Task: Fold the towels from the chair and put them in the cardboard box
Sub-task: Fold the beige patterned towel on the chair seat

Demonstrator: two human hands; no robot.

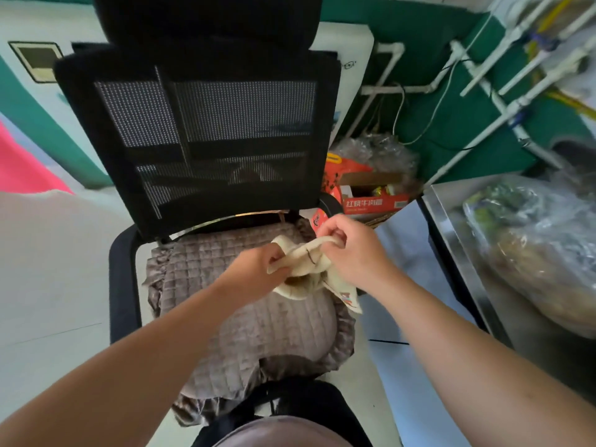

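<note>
A black mesh office chair (206,130) with a quilted grey-brown seat cushion (258,324) stands in front of me. Just above the cushion's right side hangs a bunched cream towel (306,266). My left hand (258,269) grips its left edge. My right hand (351,250) pinches its upper edge, and a printed corner dangles below that hand. A red cardboard box (371,195) with its flaps open sits on the floor behind the chair, to the right.
A metal table (458,240) stands on the right with a full clear plastic bag (541,246) on it. White pipes (503,101) run along the green wall. More plastic bags lie behind the box. Pale floor lies to the left.
</note>
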